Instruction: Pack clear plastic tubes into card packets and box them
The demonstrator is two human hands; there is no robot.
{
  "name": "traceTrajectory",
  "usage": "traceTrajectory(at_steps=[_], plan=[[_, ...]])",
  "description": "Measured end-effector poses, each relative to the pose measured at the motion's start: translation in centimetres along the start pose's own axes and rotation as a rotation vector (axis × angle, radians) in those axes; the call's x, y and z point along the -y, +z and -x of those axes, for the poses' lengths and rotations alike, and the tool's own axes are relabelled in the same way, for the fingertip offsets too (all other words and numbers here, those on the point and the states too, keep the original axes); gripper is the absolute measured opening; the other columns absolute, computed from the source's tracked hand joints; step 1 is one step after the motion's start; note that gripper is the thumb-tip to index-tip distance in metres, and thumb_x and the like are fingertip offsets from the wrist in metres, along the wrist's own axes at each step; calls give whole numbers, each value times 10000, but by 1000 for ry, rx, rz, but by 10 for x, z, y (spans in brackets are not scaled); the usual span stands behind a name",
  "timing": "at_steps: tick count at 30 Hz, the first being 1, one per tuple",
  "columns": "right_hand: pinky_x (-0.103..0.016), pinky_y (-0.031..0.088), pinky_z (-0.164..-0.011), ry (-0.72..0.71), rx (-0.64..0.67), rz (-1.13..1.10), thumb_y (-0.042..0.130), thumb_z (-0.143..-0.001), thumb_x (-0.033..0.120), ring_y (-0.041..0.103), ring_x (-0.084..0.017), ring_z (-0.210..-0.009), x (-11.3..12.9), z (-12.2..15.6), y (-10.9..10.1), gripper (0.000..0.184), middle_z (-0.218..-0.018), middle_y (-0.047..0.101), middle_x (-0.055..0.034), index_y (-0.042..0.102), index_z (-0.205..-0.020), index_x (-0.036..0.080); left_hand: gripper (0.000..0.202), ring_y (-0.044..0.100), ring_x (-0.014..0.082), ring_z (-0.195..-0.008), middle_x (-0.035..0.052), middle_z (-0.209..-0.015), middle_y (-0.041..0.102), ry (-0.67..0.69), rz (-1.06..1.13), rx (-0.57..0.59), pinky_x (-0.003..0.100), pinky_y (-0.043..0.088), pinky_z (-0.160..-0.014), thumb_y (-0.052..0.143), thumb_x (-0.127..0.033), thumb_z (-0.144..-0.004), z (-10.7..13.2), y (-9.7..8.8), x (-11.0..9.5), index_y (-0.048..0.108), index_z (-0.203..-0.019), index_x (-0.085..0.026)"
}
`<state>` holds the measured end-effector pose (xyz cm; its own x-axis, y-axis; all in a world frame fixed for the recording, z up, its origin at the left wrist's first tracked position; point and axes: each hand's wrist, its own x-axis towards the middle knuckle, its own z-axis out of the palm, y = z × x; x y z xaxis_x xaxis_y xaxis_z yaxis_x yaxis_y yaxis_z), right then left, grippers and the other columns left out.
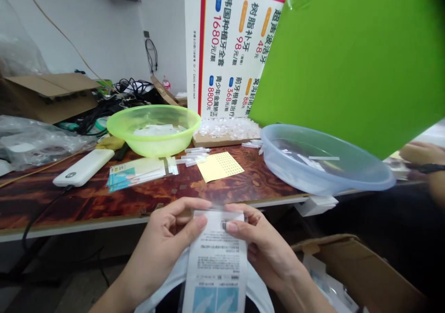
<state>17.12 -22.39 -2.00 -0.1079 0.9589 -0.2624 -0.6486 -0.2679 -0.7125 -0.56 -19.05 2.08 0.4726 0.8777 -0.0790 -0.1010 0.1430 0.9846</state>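
Observation:
Between my two hands is a flat printed packet (217, 262), white with small text and two blue pictures near its lower end. My left hand (177, 232) pinches its upper left corner, thumb on the front face. On the upper right corner, my right hand (253, 236) grips it the same way, with the fingers behind the packet. Just beyond, on the table, lie a yellow sticker sheet (219, 166) with rows of small marks and a stack of printed packets (137, 174). Several clear plastic tubes (194, 156) rest beside the sheet.
A yellow-green basin (153, 146) holds white strips; a blue basin (323, 178) overhangs the table's front edge. Small clear pieces fill a cardboard tray (222, 141). A white power bank (83, 167) sits at left. Low at right is an open carton (368, 266). Another person's hand (422, 153) shows far right.

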Motion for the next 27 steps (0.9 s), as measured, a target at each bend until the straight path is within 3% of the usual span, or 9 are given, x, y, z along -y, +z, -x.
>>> traceTrajectory(at_steps=[4,9,12,15,20,23,27], plan=[[-120,168,-327,-6,75,-35,948,-529,308,292,-2,-367,-1,0,-7,411,-505,512,77,742,-867,200,291,707,171,-705,34,-779,758,26,-18,6,217,544,-615,746,-363,-815,1,2,1,679,-1040,-191],[-119,143,-308,-71,84,-69,892,-626,323,175,5,-348,0,5,-9,259,-422,373,103,770,-820,202,281,667,138,-736,27,-844,746,-1,-43,81,198,522,-663,697,-372,-865,2,-7,9,687,-1098,-215],[-118,171,-319,-141,40,-33,881,-636,320,192,1,-352,-1,8,-10,214,-417,371,96,783,-795,215,281,654,137,-737,21,-844,731,-5,-26,99,208,513,-672,656,-383,-896,2,-12,17,670,-1142,-247],[-132,239,-349,-251,76,64,835,-694,342,259,-19,-364,-6,9,-15,184,-411,393,76,805,-838,232,275,626,129,-686,-4,-771,703,17,16,82,208,490,-642,663,-397,-887,4,-14,26,672,-1141,-290],[-156,262,-372,-482,168,149,727,-771,290,346,-29,-398,-15,6,-27,112,-549,472,41,814,-827,247,117,518,92,-597,-29,-665,616,160,-81,-21,185,393,-567,678,-346,-867,3,-17,36,760,-900,-270],[-168,248,-373,-517,214,159,669,-783,218,368,-35,-407,-16,3,-28,145,-585,465,38,805,-749,257,161,508,89,-611,-30,-693,633,294,-187,-27,192,367,-573,641,-246,-881,1,-20,41,761,-775,-263],[-183,241,-390,-527,261,141,612,-766,159,365,-48,-424,-17,-1,-28,219,-568,419,40,794,-698,259,257,506,96,-599,-37,-662,623,333,-179,0,212,365,-581,569,-186,-903,2,-22,46,743,-729,-260]])
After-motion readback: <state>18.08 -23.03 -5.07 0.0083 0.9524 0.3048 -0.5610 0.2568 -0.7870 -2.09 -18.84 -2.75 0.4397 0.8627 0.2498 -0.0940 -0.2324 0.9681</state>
